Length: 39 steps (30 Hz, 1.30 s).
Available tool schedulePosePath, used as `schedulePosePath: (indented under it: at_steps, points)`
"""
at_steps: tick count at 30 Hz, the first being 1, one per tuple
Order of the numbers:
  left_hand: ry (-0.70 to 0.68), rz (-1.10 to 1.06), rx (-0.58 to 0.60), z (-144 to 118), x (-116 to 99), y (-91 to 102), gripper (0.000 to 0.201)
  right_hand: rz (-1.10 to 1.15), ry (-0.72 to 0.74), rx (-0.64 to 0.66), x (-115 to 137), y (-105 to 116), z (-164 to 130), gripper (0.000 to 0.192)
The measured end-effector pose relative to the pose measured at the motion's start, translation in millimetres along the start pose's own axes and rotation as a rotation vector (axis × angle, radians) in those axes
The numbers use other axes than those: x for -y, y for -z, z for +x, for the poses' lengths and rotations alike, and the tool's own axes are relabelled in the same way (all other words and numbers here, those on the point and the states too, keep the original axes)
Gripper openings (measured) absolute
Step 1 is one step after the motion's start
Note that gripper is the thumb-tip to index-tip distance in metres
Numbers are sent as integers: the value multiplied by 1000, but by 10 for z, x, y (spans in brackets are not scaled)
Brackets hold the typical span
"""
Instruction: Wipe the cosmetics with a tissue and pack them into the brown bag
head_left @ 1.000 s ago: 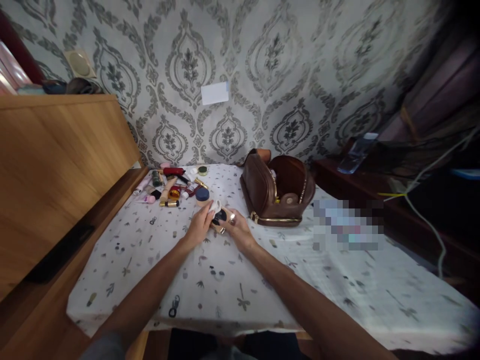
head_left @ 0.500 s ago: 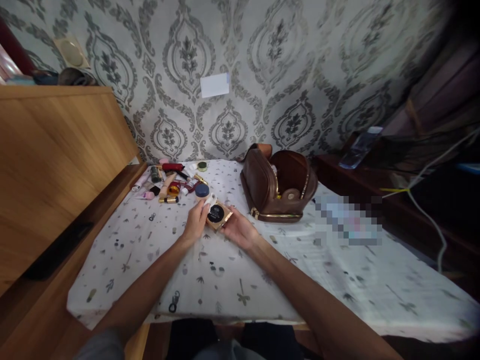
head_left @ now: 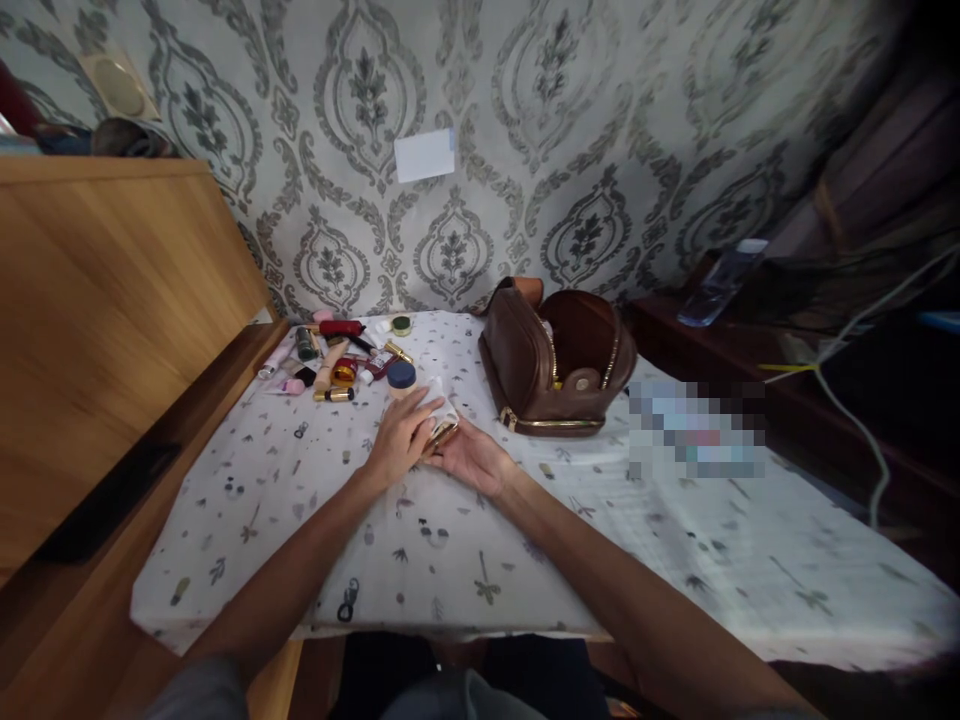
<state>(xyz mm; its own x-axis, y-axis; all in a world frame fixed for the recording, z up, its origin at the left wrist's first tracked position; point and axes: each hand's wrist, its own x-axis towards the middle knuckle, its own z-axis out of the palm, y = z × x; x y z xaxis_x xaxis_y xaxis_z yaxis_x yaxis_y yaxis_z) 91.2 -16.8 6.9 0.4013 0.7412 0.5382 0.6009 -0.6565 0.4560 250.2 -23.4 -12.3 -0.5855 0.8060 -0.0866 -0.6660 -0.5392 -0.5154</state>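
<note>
Head view: fingers of the left hand [head_left: 400, 438] clamp a tissue [head_left: 445, 402] against a case [head_left: 443, 438] the right hand [head_left: 480, 461] grips; wiping looks unfinished.

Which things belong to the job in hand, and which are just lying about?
In use:
- gold case, in the right hand
- white tissue or cloth, under the left hand

Apparently just lying about:
- open brown bag
- blue-lidded jar
- red tube
- clear bottle

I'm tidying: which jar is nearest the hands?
The blue-lidded jar, just beyond the left hand; the amber jar and green-lidded jar sit farther away.
</note>
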Motion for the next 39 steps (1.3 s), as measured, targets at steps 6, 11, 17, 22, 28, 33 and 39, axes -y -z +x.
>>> schedulePosePath:
  at_steps: [6,11,17,22,28,33,39]
  points:
    - [-147,151,99,-47,-139,-41,39,198,115,-160,78,-94,14,29]
    - [-161,228,57,-55,-107,-82,43,234,166,-151,149,-101,-23,28]
    - [-143,77,-76,-73,-16,-118,57,174,205,-92,136,-116,-64,17]
    - [-40,-20,-126,-79,-45,-117,55,136,192,-81,128,-100,-71,24]
    - [140,-132,-169,-32,-7,-57,49,43,170,-82,105,-130,-86,16]
    - [317,-319,-187,-12,-24,-75,44,-27,281,-147,52,-168,-49,16]
    - [430,-466,-37,-52,-110,-123,32,-165,437,-229,33,-183,-20,21]
